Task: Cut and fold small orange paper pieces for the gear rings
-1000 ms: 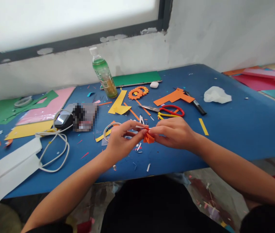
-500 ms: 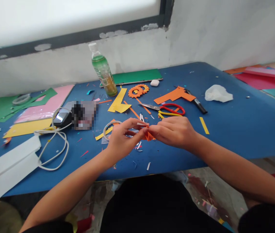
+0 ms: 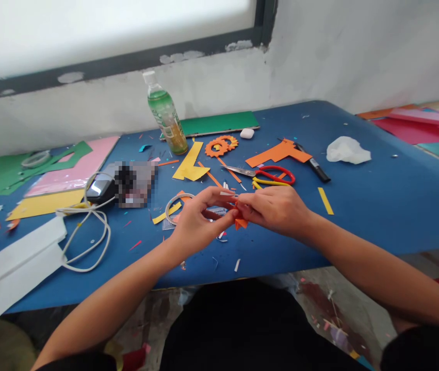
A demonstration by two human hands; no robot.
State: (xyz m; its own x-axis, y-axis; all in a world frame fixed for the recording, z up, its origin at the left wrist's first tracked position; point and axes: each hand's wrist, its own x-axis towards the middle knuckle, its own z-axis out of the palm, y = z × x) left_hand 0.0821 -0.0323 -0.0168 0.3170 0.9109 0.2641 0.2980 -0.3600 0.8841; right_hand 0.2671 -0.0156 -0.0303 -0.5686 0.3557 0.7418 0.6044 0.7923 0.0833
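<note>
Between my two hands, above the near part of the blue table [image 3: 377,206], is a small folded piece of orange paper [image 3: 241,223]. My left hand [image 3: 204,216] pinches it from the left with thumb and fingers, and a thin white strip shows at the index fingertip. My right hand [image 3: 277,208] is closed on its right side, fingers curled and thumb pressed in. Most of the orange piece is hidden by my fingers. Just beyond my right hand lie scissors [image 3: 273,174] with red and yellow handles.
Beyond my hands are a green-labelled bottle [image 3: 167,116], orange paper rings [image 3: 219,146], a yellow paper cutout [image 3: 190,164], an orange cutout [image 3: 279,152] and a black marker [image 3: 319,170]. At left, a white cable [image 3: 107,232] lies beside folded white paper [image 3: 21,273], which another person's hand touches.
My right fingers have curled and shifted slightly around the orange paper. My left thumb has moved a little. At far left, the other person's hand has drawn back toward the frame edge.
</note>
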